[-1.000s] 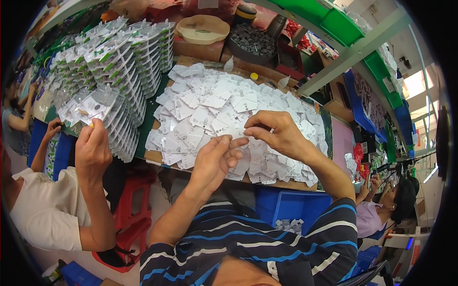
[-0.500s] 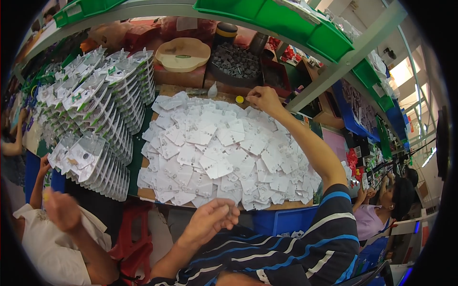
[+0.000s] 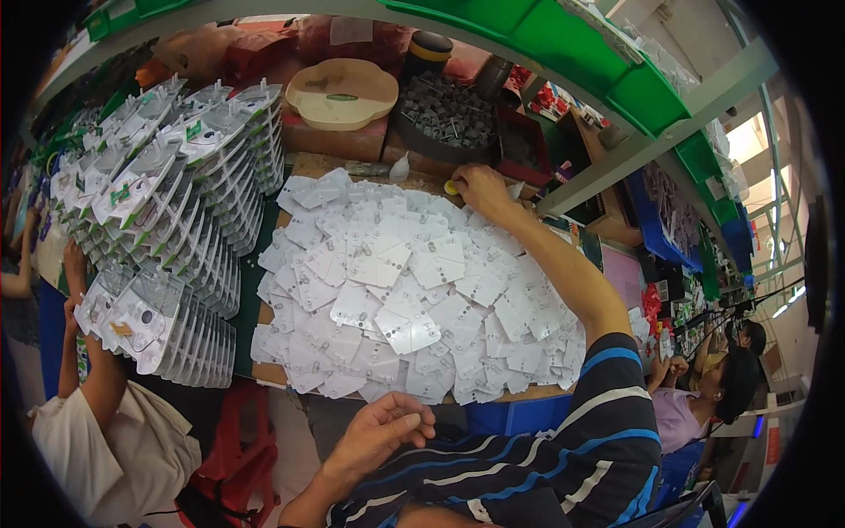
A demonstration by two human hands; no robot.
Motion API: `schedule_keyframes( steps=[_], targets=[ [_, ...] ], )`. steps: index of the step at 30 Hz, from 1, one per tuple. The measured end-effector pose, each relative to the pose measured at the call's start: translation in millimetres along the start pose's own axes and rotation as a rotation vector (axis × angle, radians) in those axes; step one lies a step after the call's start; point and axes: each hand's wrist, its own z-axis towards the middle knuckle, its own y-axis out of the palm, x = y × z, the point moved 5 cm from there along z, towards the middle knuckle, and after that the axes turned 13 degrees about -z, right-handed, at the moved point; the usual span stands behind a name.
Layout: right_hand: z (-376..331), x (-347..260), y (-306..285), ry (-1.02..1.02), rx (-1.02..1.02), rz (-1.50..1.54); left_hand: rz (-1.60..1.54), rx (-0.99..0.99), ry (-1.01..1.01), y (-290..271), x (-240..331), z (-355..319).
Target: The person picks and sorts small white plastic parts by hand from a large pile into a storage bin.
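My right hand (image 3: pixel 482 190) reaches to the far side of the white heap, its fingers bunched right beside a small round yellow cap-like piece (image 3: pixel 451 187). Whether the fingertips grip anything is hidden. Close to my body, my left hand (image 3: pixel 385 429) hovers at the table's near edge, fingers curled and thumb pressed toward them; anything inside is too small to make out. Between my hands spreads a large heap of flat white plastic plates (image 3: pixel 387 290) with small holes and clear bits. A small white squeeze bottle (image 3: pixel 400 168) stands beyond the heap.
Tall stacks of grey-white plastic housings (image 3: pixel 167 202) rise on the left, next to a co-worker's arms (image 3: pixel 97 378). At the back are a cream tray (image 3: pixel 341 95), a dark round tub of small grey parts (image 3: pixel 447 114) and a slanting metal post (image 3: pixel 651 132). Green bins (image 3: pixel 546 53) hang above.
My right hand has moved slightly toward the yellow piece and now partly overlaps it. My left hand has dropped a little lower. The co-worker's raised hand has moved over to the stacks.
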Motion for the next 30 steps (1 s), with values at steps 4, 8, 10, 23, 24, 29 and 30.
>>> schedule_keyframes(
  steps=[4, 8, 10, 23, 24, 29, 30],
  targets=[
    [0.9, -2.7, -0.7, -0.009, -0.026, 0.012, 0.017, -0.011, 0.007, -5.1, -4.6, -1.9],
    [2.9, -2.6, 1.1, -0.039, -0.028, 0.025, 0.027, 0.003, 0.012, -7.1, -8.5, -6.1],
    [3.9, -1.8, 1.1, -0.045, -0.032, 0.025, 0.027, 0.002, 0.024, -6.3, -9.1, -8.6],
    [-3.7, -4.7, -9.5, 0.007, -0.042, -0.004, 0.026, 0.014, 0.028, -7.9, -22.2, -23.5],
    [-3.3, -7.5, -12.9, 0.013, -0.045, -0.002, 0.024, 0.014, 0.038, -7.8, -21.8, -24.6],
    [-21.0, -20.8, -60.9, 0.017, 0.026, 0.072, 0.011, 0.011, 0.077, -10.3, -22.7, -22.1],
    [-28.6, -28.2, -78.9, 0.001, 0.040, 0.121, 0.028, 0.000, 0.086, -8.8, -22.1, -21.1]
  ],
)
